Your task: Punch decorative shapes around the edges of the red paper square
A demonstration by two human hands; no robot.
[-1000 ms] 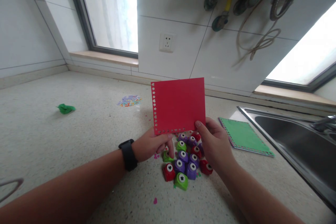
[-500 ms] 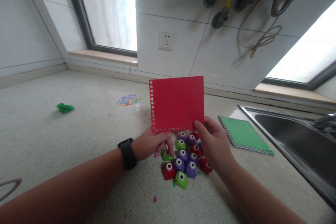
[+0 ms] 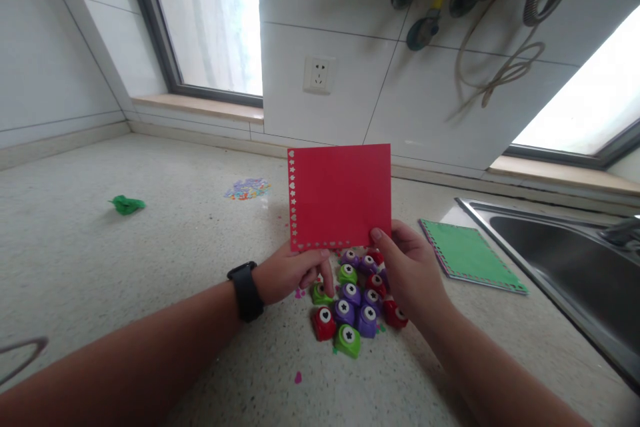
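Observation:
A red sheet of paper (image 3: pixel 341 195) is held up, with heart, star and flower holes along its left edge and part of its bottom edge. At its lower right corner, my right hand (image 3: pixel 413 270) pinches it, thumb in front and fingers behind. My left hand (image 3: pixel 293 273), wearing a black watch (image 3: pixel 246 290), is just under the lower left corner. Its lower fingers are loosely bent and one finger points down near a green craft punch (image 3: pixel 321 293). Several purple, red and green punches, such as a purple punch (image 3: pixel 344 311) and a red punch (image 3: pixel 325 323), cluster beneath the paper.
A stack of green-topped punched paper (image 3: pixel 473 253) lies beside the metal sink (image 3: pixel 555 240). Left of the paper are a pile of confetti (image 3: pixel 247 189) and a crumpled green piece (image 3: pixel 127 205). A wall socket (image 3: pixel 319 75) and pipes (image 3: pixel 423 30) are behind.
The view has shifted slightly, so everything sits a little further right. Both hands and the red paper keep nearly the same pose.

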